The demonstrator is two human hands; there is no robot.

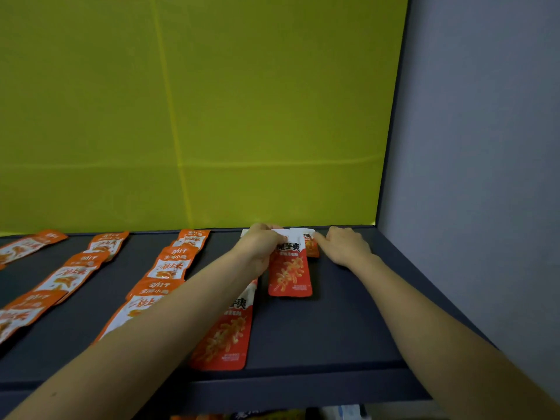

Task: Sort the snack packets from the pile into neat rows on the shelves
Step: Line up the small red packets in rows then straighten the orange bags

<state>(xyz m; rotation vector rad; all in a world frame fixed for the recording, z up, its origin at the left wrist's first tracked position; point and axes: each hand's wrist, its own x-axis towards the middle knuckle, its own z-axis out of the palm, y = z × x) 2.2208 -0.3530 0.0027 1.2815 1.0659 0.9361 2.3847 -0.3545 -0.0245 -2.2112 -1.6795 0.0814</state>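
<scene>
On the dark shelf [348,322] lie rows of snack packets. My left hand [260,244] pinches the white top of a red packet [290,274] lying flat near the back. My right hand [345,245] rests on the shelf, its fingertips touching the edge of another red packet [310,244] at the very back. A third red packet [225,334] lies nearer the front, partly under my left forearm. Orange-and-white packets form rows to the left, one row [169,268] beside my left arm.
A yellow-green back panel [197,116] closes the shelf behind. A grey side wall [472,147] bounds it on the right. More orange packets [66,274] lie in rows at far left. Below the shelf's front edge, more packets [272,416] show dimly.
</scene>
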